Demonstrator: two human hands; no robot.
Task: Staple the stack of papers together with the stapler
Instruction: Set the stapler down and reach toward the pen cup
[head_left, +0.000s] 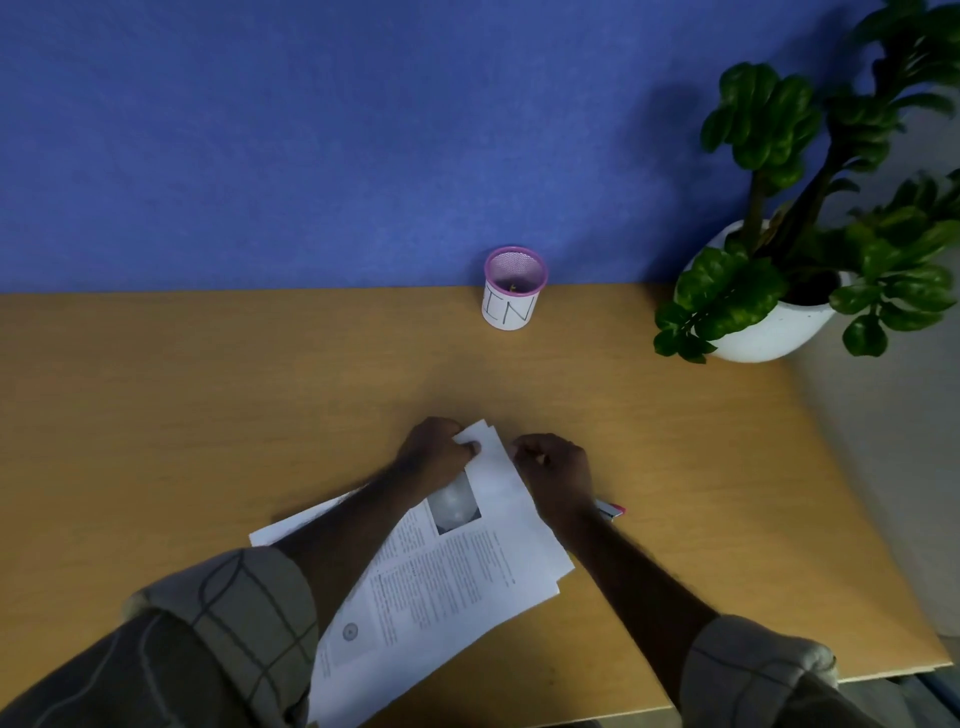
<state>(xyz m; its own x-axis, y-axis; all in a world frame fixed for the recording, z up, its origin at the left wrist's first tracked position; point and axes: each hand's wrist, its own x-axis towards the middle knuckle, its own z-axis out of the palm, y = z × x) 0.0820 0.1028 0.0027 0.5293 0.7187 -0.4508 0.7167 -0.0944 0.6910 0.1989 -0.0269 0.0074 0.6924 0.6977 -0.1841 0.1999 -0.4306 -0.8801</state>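
Observation:
A stack of printed white papers (452, 566) lies slanted on the wooden desk, its far corner pointing away from me. My left hand (434, 449) pinches that far corner, thumb on top of the sheets. My right hand (556, 470) rests at the stack's right edge with its fingers curled; what it holds, if anything, is hidden. A small pink and silver object (612, 509), possibly the stapler, pokes out from under my right wrist, mostly covered.
A pink mesh cup (514, 288) with a white label stands at the back of the desk (208, 415) against the blue wall. A potted plant in a white pot (769, 332) fills the back right corner. The desk's right edge runs diagonally at right.

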